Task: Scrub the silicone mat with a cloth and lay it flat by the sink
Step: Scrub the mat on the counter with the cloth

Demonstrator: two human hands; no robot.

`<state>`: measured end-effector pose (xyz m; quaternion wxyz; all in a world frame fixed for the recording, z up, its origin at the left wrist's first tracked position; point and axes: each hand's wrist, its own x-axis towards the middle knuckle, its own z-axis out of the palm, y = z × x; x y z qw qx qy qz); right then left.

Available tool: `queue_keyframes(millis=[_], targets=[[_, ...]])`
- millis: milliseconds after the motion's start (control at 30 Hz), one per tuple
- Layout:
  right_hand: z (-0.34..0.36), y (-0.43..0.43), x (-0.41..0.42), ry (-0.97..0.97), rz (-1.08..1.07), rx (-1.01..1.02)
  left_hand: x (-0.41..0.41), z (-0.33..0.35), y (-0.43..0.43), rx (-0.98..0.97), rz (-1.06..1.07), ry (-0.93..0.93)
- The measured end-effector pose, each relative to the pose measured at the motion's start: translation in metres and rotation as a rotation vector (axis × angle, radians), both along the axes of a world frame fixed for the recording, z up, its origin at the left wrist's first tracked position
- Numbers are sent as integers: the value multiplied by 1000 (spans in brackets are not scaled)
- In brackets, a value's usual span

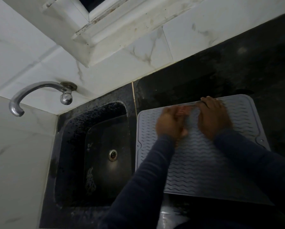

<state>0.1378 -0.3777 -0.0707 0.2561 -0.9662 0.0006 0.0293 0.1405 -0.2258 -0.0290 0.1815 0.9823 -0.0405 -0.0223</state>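
A grey silicone mat (202, 164) with wavy ridges lies on the black counter (237, 68), just right of the sink (72, 134). My right hand (214, 119) rests on the mat, its fingers curled over the mat's far edge. Blurred by motion, my left hand (169, 125) is closed over the mat's far left part. A small reddish cloth (182, 110) shows at its fingertips, between the two hands. Dark sleeves cover both forearms and hide part of the mat's near side.
The black sink has a metal drain (113, 155) and a wet basin. A curved metal tap (23, 98) juts from the white tiled wall above its left side. A white window frame (92, 35) sits over the counter.
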Motion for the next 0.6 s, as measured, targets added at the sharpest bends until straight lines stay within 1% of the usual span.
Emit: queue_keyframes(millis=[67,100,167,200,267,333,400,467,500,567,600], targets=[[1,-2,0,6,1,14,-5,-3,-32,-19,-97,79],[2,-3,0,7,0,26,-4,-4,-36,-5,-102,102],[1,-4,-1,-4,1,40,1,-5,-17,19,-62,97],[0,-3,-1,-9,-3,41,4,-5,3,17,5,106],[0,-2,-2,-14,-15,36,11,-5,54,6,223,153],[-1,-2,-1,-25,-17,35,20,0,102,58,423,176],[-1,-2,0,-23,-14,25,25,6,123,117,484,169],[2,-1,0,-12,-19,11,25,9,111,107,453,141],[2,0,0,-10,-23,8,23,10,95,57,400,109],[3,1,1,-1,-18,-12,16,9,50,-40,191,48],[4,1,0,12,-15,-23,10,7,25,-46,51,36]])
